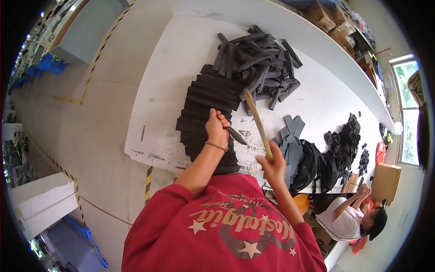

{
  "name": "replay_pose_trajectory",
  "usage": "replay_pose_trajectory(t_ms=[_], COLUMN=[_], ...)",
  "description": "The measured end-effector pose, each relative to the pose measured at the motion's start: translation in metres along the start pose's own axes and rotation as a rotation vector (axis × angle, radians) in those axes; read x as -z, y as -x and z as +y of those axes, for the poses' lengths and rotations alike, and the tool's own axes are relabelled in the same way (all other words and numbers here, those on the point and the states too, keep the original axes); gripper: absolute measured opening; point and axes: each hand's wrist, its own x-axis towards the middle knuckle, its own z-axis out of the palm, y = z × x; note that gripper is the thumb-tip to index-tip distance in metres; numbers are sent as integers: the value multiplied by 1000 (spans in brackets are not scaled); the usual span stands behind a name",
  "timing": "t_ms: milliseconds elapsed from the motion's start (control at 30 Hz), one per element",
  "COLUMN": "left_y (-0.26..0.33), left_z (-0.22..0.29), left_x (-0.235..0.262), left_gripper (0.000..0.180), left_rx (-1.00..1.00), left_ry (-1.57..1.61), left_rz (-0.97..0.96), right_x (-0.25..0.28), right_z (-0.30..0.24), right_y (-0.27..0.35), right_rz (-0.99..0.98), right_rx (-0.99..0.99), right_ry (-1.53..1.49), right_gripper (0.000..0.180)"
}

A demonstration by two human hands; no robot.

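My left hand (216, 128), with a bracelet at the wrist, is closed over a row of black strips (201, 102) laid side by side on the white table. From its fist a short dark piece (236, 136) sticks out to the right; it looks like the end of a black strip. To the right, my right hand (273, 167) grips the near end of a long pale wooden stick (258, 120). The stick slants away to the far left, its far tip beside the row. Behind the row lies a loose heap of black strips (260, 59).
Flat dark grey pieces (290, 145), black curved pieces (312, 165) and a pile of small black parts (346, 136) lie along the table (152, 90) to the right. A co-worker (346, 215) is at the far right. Cardboard boxes (321, 17) stand on a shelf behind.
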Motion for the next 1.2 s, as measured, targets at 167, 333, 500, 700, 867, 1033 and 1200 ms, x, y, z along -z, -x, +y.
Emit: replay_pose_trajectory(t_ms=[167, 333, 500, 700, 867, 1033, 1200], left_y=[24, 46, 61, 94, 59, 35, 35], left_z=[-7, 24, -1, 8, 11, 12, 26], left_x=[-12, -18, -6, -11, 92, 116, 106], left_gripper=[28, 57, 32, 25, 22, 25, 17], left_rx=[26, -346, 116, -96, 23, -978, -866], left_ry=[-220, -1044, -1074, -973, -1473, -2149, -1971], left_rz=[-198, -977, -977, -877, -794, -671, -687], right_x=[-50, -23, -31, -27, 42, 30, 60], right_z=[11, -1, -42, -87, -102, -67, 10], right_y=[-55, -90, -123, -175, -272, -248, -141], right_rz=[-37, -92, 163, 315, 436, 297, -51], right_rx=[74, -16, 300, 262, 351, 225, 227], right_ry=[-347, -200, -7, -128, -211, -111, 411], right_gripper=[10, 26, 24, 31, 37, 44, 20])
